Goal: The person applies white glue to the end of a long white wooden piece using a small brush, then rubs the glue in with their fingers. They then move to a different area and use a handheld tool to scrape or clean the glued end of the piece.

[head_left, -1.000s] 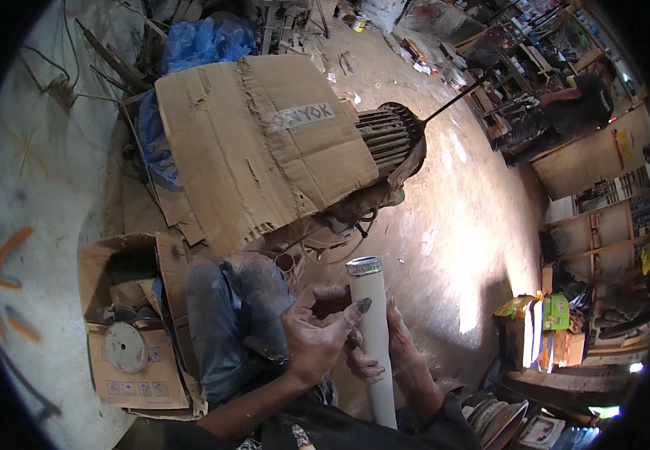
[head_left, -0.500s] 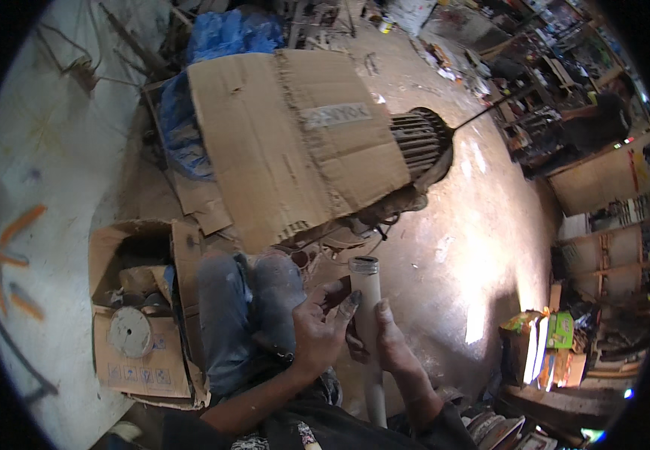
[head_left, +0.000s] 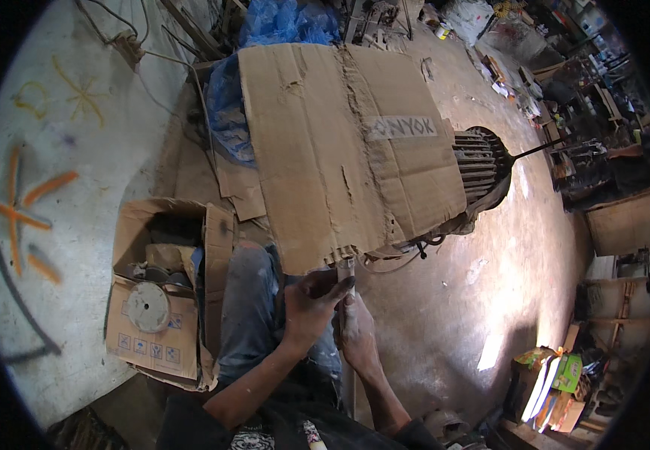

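A pale, slim pipe (head_left: 346, 270) stands nearly upright before me, its ringed top end at the lower edge of the cardboard sheet (head_left: 302, 142). Whether the end touches the cardboard I cannot tell. Near the top, my left hand (head_left: 311, 309) is closed on the pipe, with a darkened thumb lying across it. Just below, my right hand (head_left: 358, 336) wraps the pipe from its right side. Between my forearms the lower length runs down toward my lap, partly hidden by the hands.
An open cardboard box (head_left: 216, 255) stands at my left, with a round grey disc (head_left: 148, 307) on its front. A ribbed motor housing (head_left: 481, 166) sticks out from under the cardboard sheet. Blue plastic (head_left: 287, 22) lies behind. Colourful packages (head_left: 561, 375) are at right.
Both hands have raised the pipe, bringing its top end up to the cardboard's lower edge. The view has shifted, so the surroundings now sit farther right.
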A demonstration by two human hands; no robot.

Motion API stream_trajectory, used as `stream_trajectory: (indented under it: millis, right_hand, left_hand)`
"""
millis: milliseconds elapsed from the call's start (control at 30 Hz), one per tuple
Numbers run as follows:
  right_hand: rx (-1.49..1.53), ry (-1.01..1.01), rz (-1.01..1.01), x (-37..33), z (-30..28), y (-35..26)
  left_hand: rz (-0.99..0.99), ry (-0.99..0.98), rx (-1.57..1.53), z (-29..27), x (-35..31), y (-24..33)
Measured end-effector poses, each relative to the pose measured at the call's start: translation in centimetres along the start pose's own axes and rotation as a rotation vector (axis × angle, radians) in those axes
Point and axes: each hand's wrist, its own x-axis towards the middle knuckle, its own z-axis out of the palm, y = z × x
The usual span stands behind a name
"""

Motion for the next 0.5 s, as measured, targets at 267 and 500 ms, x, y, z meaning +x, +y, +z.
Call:
stream_trajectory:
  millis: [267, 500]
  right_hand:
    - [0.059, -0.040, -0.056, 0.16, -0.24, 0.09]
    - [0.091, -0.071, -0.010, 0.58, -0.15, 0.31]
  left_hand:
    - [0.105, 0.034, 0.089, 0.10, -0.22, 0.52]
    - [0.113, 0.063, 0.082, -0.10, 0.44, -0.14]
